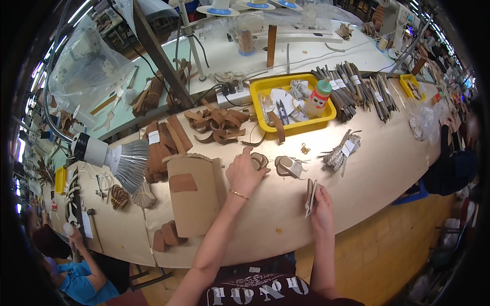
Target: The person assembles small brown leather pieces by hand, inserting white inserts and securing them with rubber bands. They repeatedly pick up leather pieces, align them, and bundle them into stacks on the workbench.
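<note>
The right grip (pixel 321 208) is clamped, thumb against fingers, on a flat pale-and-brown strap piece (pixel 309 198); this is seen nearly edge-on, its long axis running away from the body, far end leaning slightly right. The left grip (pixel 242 172) has its fingers spread about a coiled brown strap (pixel 261 161), touching it; whether they pinch it I cannot tell. Between the grips and slightly beyond lies a looped strap (pixel 290 167), its loose ends toward the right. Bare desk (pixel 367 191) stretches right of the right grip; its curved near edge runs below both. A tan panel (pixel 193 209) crowds the left grip's left. Beyond the grips, a bundle of grey strips (pixel 341 153) wears a white paper label, and a bottle (pixel 318 97) a red one.
</note>
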Tool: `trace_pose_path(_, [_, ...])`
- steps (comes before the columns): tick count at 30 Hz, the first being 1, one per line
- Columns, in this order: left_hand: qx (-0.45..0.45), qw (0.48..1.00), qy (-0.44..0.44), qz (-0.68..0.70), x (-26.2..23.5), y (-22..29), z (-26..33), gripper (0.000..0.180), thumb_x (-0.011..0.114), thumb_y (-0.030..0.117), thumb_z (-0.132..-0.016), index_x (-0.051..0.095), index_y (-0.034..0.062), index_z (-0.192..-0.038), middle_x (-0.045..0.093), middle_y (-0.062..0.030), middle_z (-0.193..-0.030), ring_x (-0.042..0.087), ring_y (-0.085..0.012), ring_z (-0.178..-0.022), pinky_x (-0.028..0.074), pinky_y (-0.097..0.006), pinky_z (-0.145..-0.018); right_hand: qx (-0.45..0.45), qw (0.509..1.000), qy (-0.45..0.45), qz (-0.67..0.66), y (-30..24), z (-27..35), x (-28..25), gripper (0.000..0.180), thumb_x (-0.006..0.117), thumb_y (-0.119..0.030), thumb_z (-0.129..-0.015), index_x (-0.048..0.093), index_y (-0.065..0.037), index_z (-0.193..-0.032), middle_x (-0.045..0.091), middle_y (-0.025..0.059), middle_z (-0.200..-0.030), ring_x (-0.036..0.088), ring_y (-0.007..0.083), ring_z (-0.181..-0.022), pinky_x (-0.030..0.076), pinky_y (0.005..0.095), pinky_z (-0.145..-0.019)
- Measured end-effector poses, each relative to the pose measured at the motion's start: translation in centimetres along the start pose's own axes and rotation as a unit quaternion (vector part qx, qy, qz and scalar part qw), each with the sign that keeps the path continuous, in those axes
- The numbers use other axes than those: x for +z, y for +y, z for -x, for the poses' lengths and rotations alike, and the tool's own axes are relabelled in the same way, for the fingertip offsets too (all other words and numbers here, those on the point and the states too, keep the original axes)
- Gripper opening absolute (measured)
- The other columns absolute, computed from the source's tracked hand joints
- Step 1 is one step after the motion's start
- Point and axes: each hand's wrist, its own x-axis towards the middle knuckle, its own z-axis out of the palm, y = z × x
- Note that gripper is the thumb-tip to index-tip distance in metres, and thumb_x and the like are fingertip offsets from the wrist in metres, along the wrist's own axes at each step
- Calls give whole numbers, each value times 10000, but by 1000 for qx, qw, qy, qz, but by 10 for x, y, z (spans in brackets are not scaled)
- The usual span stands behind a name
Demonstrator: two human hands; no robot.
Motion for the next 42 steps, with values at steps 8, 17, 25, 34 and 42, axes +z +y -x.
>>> trace_pose_path(8, [14, 1000, 9, 15, 3, 1, 3, 855, 865, 302, -621, 452, 44, -1324, 651, -174, -1032, 626, -333, -990, 488, -448, -838, 4, 999, -51, -3, 1, 2, -6, 144, 450, -222, -1021, 516, -102, -1065, 556, 16, -832, 485, 108, -662, 405, 255, -596])
trace_pose_path(17, [182, 976, 117, 38, 1, -4, 49, 787, 790, 273, -746, 397, 50, -1390, 373, -231, -1423, 400, -368, -1304, 370, -431, -1047, -13, 1000, -6, 24, -1, 8, -5, 178, 476, -247, -1019, 544, -83, -1035, 559, 10, -737, 495, 82, -607, 404, 228, -548])
trace_pose_path(25, [230, 951, -87, 185, 40, -59, 167, 371, 693, 190, -833, 598, 77, -1173, 522, -148, -1307, 504, -349, -1200, 399, -450, -1018, -105, 958, -20, 266, -10, 21, 21, 197, 555, -201, -984, 557, -44, -1104, 588, -21, -773, 493, 19, -648, 375, 185, -559])
trace_pose_path(34, [295, 937, 39, 182, 65, -84, 186, 184, 678, 145, -820, 639, 81, -988, 601, -102, -1145, 553, -302, -1123, 421, -443, -989, -38, 946, -191, 259, 11, 48, 72, 334, 643, -142, -911, 538, -38, -1211, 605, -15, -820, 520, 40, -709, 408, 193, -617])
trace_pose_path(42, [340, 911, 71, 222, 24, -117, 214, 129, 690, 96, -804, 659, 69, -926, 652, -46, -938, 631, -218, -873, 504, -376, -861, -7, 925, -201, 323, 69, 52, 76, 356, 652, -146, -916, 561, 27, -1213, 622, 5, -897, 553, 58, -781, 439, 207, -689])
